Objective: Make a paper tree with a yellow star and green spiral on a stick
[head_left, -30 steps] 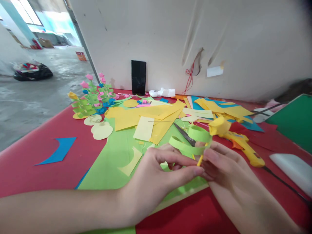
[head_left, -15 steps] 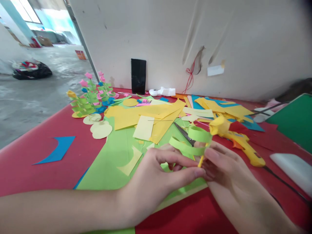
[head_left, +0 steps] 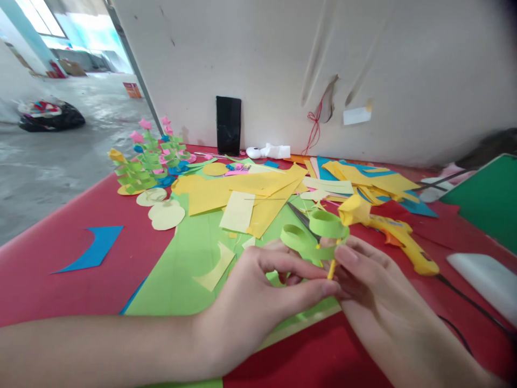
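Between my hands is a paper flower (head_left: 354, 209) with a folded yellow head and a thin yellow stem. My left hand (head_left: 278, 283) pinches the stem's lower end between thumb and forefinger. Higher up, the thumb and fingers of my right hand (head_left: 371, 275) hold the stem and the green paper strip (head_left: 325, 223), which curls in loops around it just below the head. The fingers behind the stem are partly hidden. Beyond the loops, scissors (head_left: 301, 218) lie with their blades showing, and a yellow glue gun (head_left: 404, 242) rests right of the flower.
Yellow paper sheets (head_left: 226, 188) and a large green sheet (head_left: 169, 285) cover the middle of the red table (head_left: 81, 215). Finished paper flowers (head_left: 153, 156) stand at the back left beside cream paper discs (head_left: 167, 214). A black phone (head_left: 228, 126) leans on the wall.
The flower's head has tilted slightly to the left, and the green loops have shifted around the stem. My right fingers have moved a little; my left hand keeps its pinch.
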The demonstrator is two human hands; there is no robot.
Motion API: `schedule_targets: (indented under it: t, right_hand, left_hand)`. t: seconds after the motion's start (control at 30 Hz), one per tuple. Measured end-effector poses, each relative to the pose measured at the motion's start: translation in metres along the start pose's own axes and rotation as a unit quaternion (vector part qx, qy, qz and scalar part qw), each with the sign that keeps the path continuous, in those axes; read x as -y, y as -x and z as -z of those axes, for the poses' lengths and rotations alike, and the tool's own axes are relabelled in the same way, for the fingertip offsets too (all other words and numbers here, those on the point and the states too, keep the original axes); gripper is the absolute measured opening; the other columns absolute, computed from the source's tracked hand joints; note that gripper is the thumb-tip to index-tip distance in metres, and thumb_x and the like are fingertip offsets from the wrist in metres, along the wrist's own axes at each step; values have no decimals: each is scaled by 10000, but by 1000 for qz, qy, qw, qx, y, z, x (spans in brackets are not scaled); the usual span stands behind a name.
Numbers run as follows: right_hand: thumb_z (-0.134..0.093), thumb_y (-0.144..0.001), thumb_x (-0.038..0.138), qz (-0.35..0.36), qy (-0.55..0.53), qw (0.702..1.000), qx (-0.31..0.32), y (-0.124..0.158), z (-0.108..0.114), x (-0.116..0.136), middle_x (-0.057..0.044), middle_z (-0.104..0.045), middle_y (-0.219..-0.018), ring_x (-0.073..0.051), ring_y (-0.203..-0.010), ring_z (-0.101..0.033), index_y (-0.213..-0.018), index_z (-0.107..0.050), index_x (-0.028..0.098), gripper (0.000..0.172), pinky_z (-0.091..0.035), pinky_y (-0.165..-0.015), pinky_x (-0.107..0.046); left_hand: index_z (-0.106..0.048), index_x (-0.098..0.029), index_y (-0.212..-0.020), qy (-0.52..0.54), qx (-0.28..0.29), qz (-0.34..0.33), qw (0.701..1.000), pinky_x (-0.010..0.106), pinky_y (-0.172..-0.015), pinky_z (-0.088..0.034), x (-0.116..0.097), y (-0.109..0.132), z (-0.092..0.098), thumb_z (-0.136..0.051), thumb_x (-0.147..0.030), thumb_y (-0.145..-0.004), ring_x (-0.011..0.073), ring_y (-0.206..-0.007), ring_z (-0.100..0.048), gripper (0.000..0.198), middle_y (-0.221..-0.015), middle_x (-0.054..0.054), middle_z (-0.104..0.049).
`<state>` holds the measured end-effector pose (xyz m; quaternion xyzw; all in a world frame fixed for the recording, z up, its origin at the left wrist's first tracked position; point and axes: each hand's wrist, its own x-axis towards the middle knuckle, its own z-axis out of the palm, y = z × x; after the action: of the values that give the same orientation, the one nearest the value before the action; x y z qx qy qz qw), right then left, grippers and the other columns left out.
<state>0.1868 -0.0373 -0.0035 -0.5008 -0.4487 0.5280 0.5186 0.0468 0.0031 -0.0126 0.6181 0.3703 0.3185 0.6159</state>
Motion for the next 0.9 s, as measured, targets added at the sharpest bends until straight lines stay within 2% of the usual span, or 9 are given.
schedule_targets:
  t: [0.2, 0.37, 0.43, 0.53, 0.6, 0.63, 0.7, 0.83, 0.9]
  right_hand:
    - [-704, -664, 451, -29, -92, 994, -42, -2, -4, 4, 16, -549, -622, -121, -511, -466, -692, -636, 288, 179, -393, -456, -262]
    - [-728, -623, 468, -30, -138, 988, -57, -7, -4, 2, 25, -453, -550, -92, -471, -388, -659, -685, 304, 173, -325, -396, -218]
    - [-698, -662, 458, 3, -100, 992, -75, -9, 0, -1, 28, -436, -536, -86, -456, -358, -638, -681, 312, 149, -307, -388, -208]
    - [-640, -745, 400, 64, 1, 994, -89, -16, 13, -6, 20, -541, -692, -115, -569, -459, -781, -668, 345, 72, -388, -483, -230]
    - [-585, -800, 336, 148, 121, 980, -58, -23, 23, -7, 7, -565, -855, -150, -697, -512, -940, -634, 376, 154, -434, -595, -280]
    - [-559, -817, 303, 208, 202, 956, -32, -28, 28, -6, 1, -555, -907, -162, -730, -517, -996, -616, 390, 207, -440, -628, -303]
    - [-602, -774, 239, 268, 278, 922, 15, -39, 38, -4, -7, -536, -980, -183, -790, -519, -931, -661, 388, 224, -439, -675, -328]
    - [-613, -763, 228, 294, 348, 881, 129, -56, 52, 4, -46, -574, -980, -237, -907, -523, -821, -723, 348, 173, -423, -804, -390]
    - [-626, -765, 237, 301, 372, 863, 158, -60, 57, 7, -55, -586, -950, -242, -929, -523, -814, -728, 346, 157, -414, -830, -394]
  left_hand:
    - [-736, -222, -657, 9, 3, -13, 1000, 204, -615, -417, -3, -2, 2, -705, -280, -693, 92, -623, -501, 75, -600, -25, -576]
    - [-735, -264, -686, 36, 11, -27, 999, 165, -587, -402, -9, -1, 5, -695, -294, -713, 59, -601, -484, 57, -615, -49, -561]
    - [-731, -263, -676, 37, 7, -26, 999, 161, -570, -394, -12, -1, 6, -701, -310, -706, 55, -595, -480, 64, -616, -52, -559]
    - [-725, -247, -654, 34, 13, -18, 999, 165, -560, -390, -17, 0, 9, -712, -325, -689, 58, -593, -479, 87, -613, -48, -564]
    - [-727, -244, -651, 33, 27, -12, 999, 167, -554, -390, -20, -1, 9, -719, -322, -681, 59, -587, -475, 84, -609, -46, -563]
    - [-728, -244, -651, 34, 33, -9, 999, 167, -548, -387, -20, -1, 10, -722, -319, -679, 58, -583, -472, 80, -609, -46, -561]
    - [-729, -247, -652, 38, 39, -8, 998, 169, -532, -377, -21, -1, 10, -722, -307, -681, 57, -573, -462, 67, -605, -47, -558]
    - [-724, -248, -649, 47, 45, -17, 998, 177, -537, -367, -23, 0, 13, -717, -290, -688, 63, -599, -475, 58, -627, -45, -575]
    - [-723, -241, -649, 46, 46, -19, 998, 181, -545, -366, -25, 0, 14, -710, -283, -698, 65, -606, -475, 66, -635, -41, -570]
